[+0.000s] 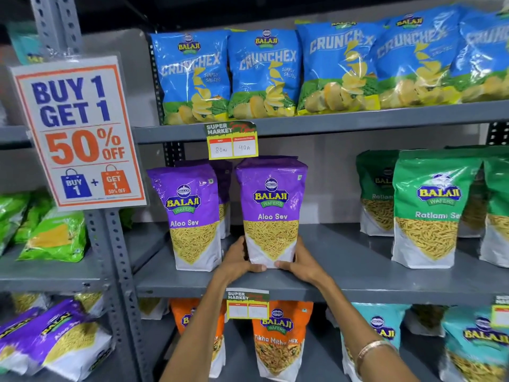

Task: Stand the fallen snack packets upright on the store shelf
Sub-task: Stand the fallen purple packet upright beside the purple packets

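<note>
The left hand (239, 259) and the right hand (298, 261) are closed around the lower corners of a purple Aloo Sev packet (271, 213), with the thumbs laid across its white base. The packet is held upright near the front of the middle shelf (358, 271). A second Aloo Sev packet (192, 216) stands just beside it at 9 o'clock, with another purple packet partly hidden behind. Green Ratlami Sev packets (429, 208) stand well apart at 3 o'clock. A price tag (232, 142) hangs at 12 o'clock.

The pouch is judged light, with a soft, glossy film that is likely slippery. The contents are judged brittle, so squeezing is to be avoided. Grip is best taken low at the side gussets, so that the flat base is seated squarely on the shelf.
</note>
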`<state>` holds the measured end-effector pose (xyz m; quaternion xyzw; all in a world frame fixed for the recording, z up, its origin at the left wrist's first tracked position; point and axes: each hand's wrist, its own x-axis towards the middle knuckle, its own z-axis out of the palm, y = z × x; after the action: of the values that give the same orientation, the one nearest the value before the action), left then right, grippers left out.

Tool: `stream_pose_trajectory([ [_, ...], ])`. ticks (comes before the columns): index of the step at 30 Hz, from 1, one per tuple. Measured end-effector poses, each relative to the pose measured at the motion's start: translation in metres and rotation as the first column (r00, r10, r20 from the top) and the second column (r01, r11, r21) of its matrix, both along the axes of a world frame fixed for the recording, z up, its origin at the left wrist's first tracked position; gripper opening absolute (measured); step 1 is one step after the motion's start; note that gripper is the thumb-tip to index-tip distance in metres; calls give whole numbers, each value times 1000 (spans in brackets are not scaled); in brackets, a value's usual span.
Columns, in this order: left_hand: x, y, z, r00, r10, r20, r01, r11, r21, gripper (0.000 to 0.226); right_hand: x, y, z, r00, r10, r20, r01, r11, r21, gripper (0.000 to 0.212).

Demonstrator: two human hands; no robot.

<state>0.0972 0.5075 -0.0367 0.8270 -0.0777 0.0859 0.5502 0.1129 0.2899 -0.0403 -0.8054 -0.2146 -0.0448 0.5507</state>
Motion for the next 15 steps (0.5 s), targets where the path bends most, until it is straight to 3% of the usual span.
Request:
stream_pose_trajectory([
  [15,-5,1,-1,999,-33,19,33,999,-22,97,-16,-2,11,1000,4,-5,-5,998,-61,84],
])
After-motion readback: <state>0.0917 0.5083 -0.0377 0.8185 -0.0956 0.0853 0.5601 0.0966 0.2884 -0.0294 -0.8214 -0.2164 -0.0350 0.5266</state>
